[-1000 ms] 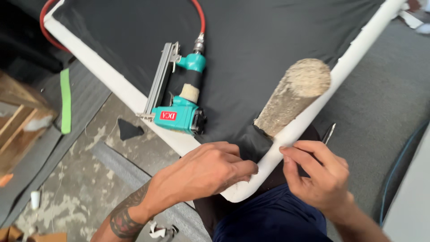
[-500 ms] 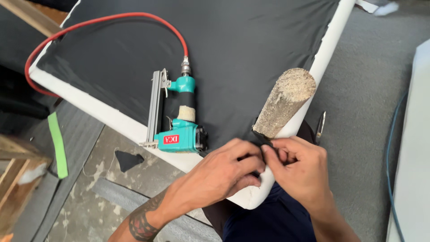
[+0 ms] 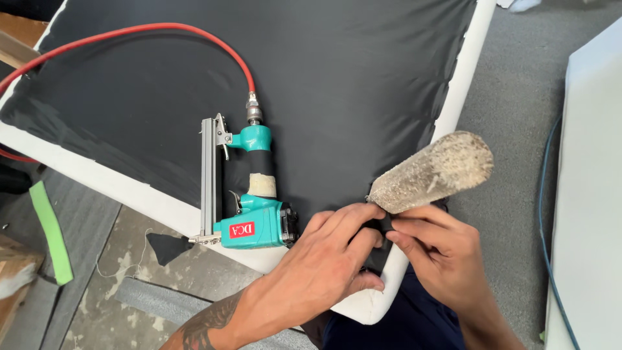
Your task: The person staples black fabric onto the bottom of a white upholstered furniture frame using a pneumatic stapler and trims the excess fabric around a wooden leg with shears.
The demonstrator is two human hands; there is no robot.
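A white padded panel (image 3: pixel 463 84) covered with black fabric (image 3: pixel 337 84) lies in front of me. A tapered wooden leg (image 3: pixel 433 172) sticks up near its front corner. My left hand (image 3: pixel 324 259) and my right hand (image 3: pixel 434 253) meet at the foot of that leg. Both pinch a fold of the black fabric (image 3: pixel 382 223) between fingertips and thumbs. A teal pneumatic staple gun (image 3: pixel 249 207) rests on the fabric just left of my left hand, joined to a red air hose (image 3: pixel 162 29).
The panel's rounded white corner (image 3: pixel 372 311) points toward my dark trousers. Grey carpet (image 3: pixel 518 129) lies on the right with a blue cable (image 3: pixel 544 214) and a white foam slab (image 3: pixel 593 194). A green strip (image 3: pixel 48 230), a black fabric scrap (image 3: pixel 162 246) and bare concrete floor are at left.
My two hands have come together at the foot of the wooden leg and closed on the fabric fold. The view has shifted, so the panel and stapler sit further right and lower.
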